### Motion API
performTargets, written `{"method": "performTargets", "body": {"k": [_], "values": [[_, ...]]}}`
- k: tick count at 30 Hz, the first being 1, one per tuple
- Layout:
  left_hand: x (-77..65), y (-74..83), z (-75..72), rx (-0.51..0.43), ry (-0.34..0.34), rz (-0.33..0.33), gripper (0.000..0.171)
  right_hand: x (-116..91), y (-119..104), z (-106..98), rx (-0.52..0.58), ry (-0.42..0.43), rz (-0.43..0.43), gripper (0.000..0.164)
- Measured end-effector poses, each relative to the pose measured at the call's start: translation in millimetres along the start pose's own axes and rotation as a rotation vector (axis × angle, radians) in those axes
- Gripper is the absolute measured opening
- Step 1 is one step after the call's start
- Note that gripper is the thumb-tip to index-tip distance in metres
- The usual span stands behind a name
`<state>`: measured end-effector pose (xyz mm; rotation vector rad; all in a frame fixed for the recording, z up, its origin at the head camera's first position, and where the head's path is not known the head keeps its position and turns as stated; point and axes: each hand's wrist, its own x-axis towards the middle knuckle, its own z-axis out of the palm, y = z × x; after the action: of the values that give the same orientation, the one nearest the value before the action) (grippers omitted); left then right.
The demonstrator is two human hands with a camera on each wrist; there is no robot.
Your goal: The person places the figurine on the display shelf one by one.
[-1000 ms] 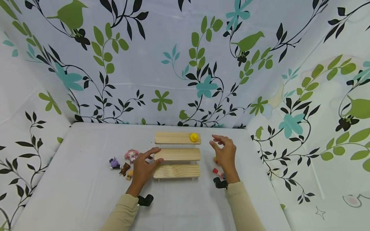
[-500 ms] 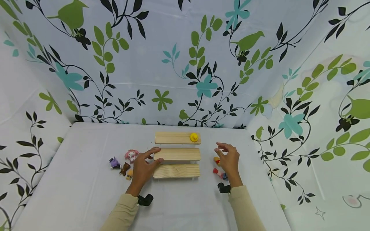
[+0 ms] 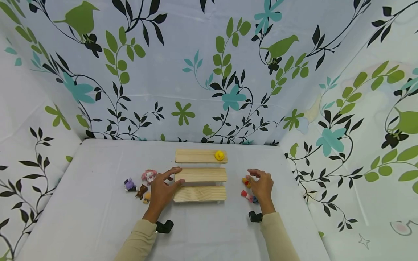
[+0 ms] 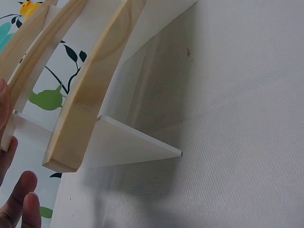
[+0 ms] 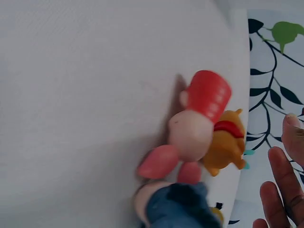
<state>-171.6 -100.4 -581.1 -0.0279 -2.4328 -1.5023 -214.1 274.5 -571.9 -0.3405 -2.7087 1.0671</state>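
Note:
A three-tier wooden stepped shelf (image 3: 200,194) with white side supports stands mid-table. My left hand (image 3: 163,188) pinches the left end of its middle plank (image 3: 202,174) between thumb and fingers. On the back plank (image 3: 194,156), near its right end, sits a small yellow rubber duck (image 3: 219,155). To the shelf's right, my right hand (image 3: 262,186) hovers with fingers loosely bent and nothing in them. Beside its thumb is a small Winnie-the-Pooh figure (image 5: 227,145). A pink Piglet figure (image 5: 192,135) in red and a blue figure (image 5: 183,206) lie nearer the wrist.
Left of the shelf, several small figures are grouped: one pink and white (image 3: 149,175), one purple (image 3: 130,184), one brown (image 3: 141,191) and one orange-yellow (image 3: 147,197), partly behind the left hand. Leaf-patterned cloth (image 3: 147,72) hangs behind and beside the white table (image 3: 98,203).
My right hand has moved away from the back plank's right end, down and to the right, to the Pooh figure. My left hand has stayed on the shelf.

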Motion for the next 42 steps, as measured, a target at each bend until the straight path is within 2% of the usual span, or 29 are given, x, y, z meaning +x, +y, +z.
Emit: {"method": "performTargets", "body": {"k": [11, 22, 35, 42], "values": [[0.4, 1.1, -1.4, -0.002, -0.004, -0.012, 0.044, -2.7, 16.4, 8.2, -0.107, -0.015, 0.047, 0.024], [0.0, -0.8, -0.9, -0.017, 0.003, -0.001, 0.045, -3.5, 14.2, 8.9, -0.147, -0.065, 0.083, 0.027], [0.1, 0.2, -0.8, -0.005, 0.002, -0.009, 0.045, -11.8, 13.6, 10.7, -0.213, -0.139, 0.043, 0.026], [-0.2, -0.3, -0.4, -0.004, 0.006, -0.006, 0.044, -8.7, 15.4, 11.2, -0.261, -0.184, 0.039, 0.027]]}}
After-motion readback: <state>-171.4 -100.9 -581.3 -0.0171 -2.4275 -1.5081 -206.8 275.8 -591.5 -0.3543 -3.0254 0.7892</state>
